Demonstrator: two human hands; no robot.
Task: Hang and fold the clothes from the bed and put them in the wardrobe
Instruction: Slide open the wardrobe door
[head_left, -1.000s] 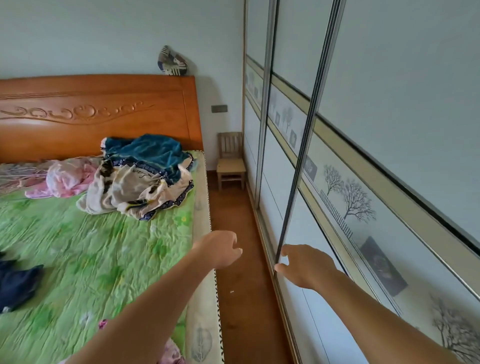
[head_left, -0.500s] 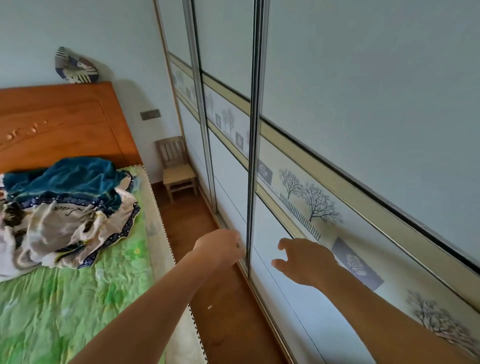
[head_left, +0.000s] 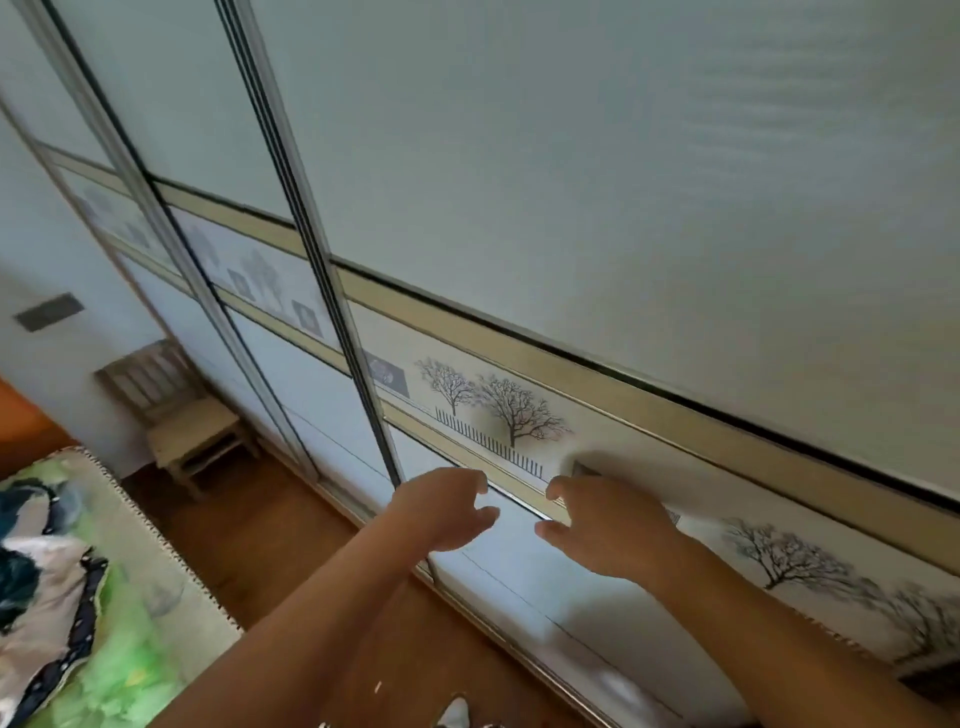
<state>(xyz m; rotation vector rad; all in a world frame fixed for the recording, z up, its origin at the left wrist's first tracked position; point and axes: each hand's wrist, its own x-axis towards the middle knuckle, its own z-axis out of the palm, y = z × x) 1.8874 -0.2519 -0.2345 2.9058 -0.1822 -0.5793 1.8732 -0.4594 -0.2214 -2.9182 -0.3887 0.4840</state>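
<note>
my left hand (head_left: 447, 512) and right hand (head_left: 610, 527) hover half-open, fingers loosely curled, holding nothing, just before the door (head_left: 571, 208). i judge it a heavy, stiff slider; its metal edge (head_left: 358, 384) is the place to pull. soft, light clothes (head_left: 47, 587) lie on the bed (head_left: 156, 571).

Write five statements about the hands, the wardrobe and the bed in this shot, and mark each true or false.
1. The left hand and the right hand are both in front of the wardrobe doors. True.
2. A wooden chair stands on the floor by the wardrobe doors. True.
3. One door is slid open, showing shelves. False: the wardrobe doors are shut and no interior shows.
4. The right hand grips a hanger. False: it holds nothing, and its fingers are spread near the tree-printed band.
5. Crumpled clothes lie on the bed. True.
</note>
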